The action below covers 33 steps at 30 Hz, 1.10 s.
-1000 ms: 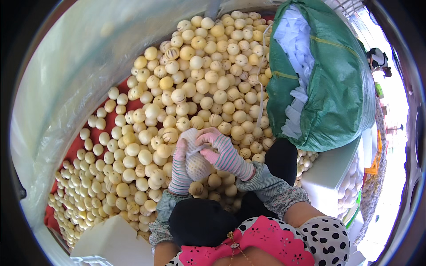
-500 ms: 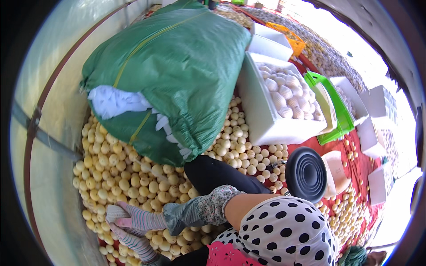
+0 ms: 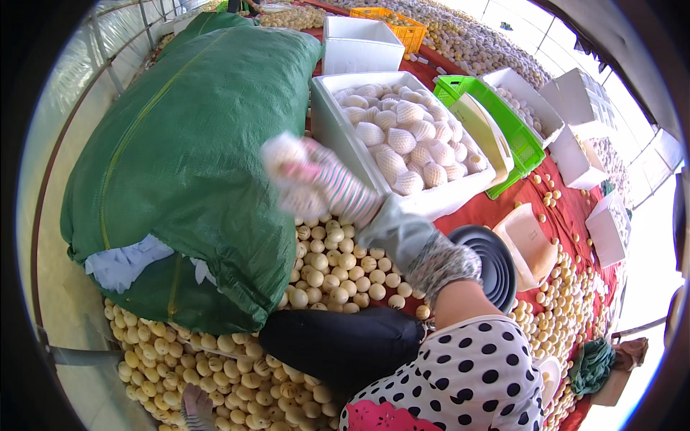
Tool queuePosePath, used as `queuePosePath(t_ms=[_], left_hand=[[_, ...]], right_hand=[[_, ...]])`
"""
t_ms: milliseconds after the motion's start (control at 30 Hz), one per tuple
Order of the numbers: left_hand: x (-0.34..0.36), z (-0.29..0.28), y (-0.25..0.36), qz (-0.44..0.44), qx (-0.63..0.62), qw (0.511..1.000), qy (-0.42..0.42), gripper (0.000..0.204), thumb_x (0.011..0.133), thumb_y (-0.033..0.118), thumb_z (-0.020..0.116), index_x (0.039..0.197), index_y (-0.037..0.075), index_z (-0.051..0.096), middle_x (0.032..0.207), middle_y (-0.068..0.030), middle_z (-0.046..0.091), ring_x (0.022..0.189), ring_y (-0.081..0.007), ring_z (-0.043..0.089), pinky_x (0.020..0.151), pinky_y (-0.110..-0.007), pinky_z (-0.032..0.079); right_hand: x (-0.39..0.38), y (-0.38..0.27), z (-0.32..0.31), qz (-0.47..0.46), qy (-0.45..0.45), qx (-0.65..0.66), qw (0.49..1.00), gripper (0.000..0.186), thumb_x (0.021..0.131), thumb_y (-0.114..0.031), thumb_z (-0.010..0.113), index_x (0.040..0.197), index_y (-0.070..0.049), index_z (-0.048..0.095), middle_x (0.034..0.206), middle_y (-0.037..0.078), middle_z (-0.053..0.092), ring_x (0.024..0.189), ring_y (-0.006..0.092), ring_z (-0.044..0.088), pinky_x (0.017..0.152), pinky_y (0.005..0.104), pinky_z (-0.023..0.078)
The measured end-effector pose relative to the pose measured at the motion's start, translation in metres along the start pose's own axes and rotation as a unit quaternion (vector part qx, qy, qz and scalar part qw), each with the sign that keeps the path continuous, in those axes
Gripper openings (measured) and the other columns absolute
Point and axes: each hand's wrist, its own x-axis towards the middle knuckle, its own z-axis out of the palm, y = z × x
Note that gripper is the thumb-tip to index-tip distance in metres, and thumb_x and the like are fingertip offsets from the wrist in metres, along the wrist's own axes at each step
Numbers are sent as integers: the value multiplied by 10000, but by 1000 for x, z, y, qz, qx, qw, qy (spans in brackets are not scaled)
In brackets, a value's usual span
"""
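Right hand (image 3: 316,183) blurred, gloved fingers (image 3: 291,161) wrapped around netted fruit (image 3: 282,152), beside white box (image 3: 327,122)

right hand (image 3: 316,183): striped glove, motion-blurred, raised and reaching forward-left, fingers curled closed around something pale; forearm in grey patterned sleeve. left hand (image 3: 195,406): gloved, low at bottom edge, mostly out of sight.

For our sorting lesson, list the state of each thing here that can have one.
White foam box: open, nearly full of wrapped fruit.
Green sack: bulging, lying on its side, near end gaping.
Right hand: gloved, raised, blurred; fingers seem closed on a netted fruit.
Left hand: gloved, low on the loose fruit; grip unclear.
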Motion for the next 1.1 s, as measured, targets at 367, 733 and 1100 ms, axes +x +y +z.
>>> queuePosePath(t_ms=[367,733,1100], left_hand=[[10,-12,-10,-95,105,980,142,519,911,393,528,1297,49,481,1184,-97,545,1053,-210,518,879,-375,395],[-32,-49,-36,-140,119,970,159,438,920,330,532,1258,53,513,1091,-66,595,923,-174,577,768,-303,453],[-73,-53,-72,-114,-40,987,109,477,895,354,588,1260,53,526,1048,-84,625,867,-178,625,746,-316,529]], right_hand=[[169,-146,-273,-5,445,-556,702,763,722,-320,775,1332,-28,423,1212,146,580,1072,247,581,927,333,450],[218,-63,-333,229,237,-836,439,602,817,-381,632,1308,-88,440,1232,175,555,1135,310,542,949,409,445],[73,26,32,-386,-163,-561,714,251,838,-105,616,1088,-106,601,945,98,640,814,262,633,717,327,536]])
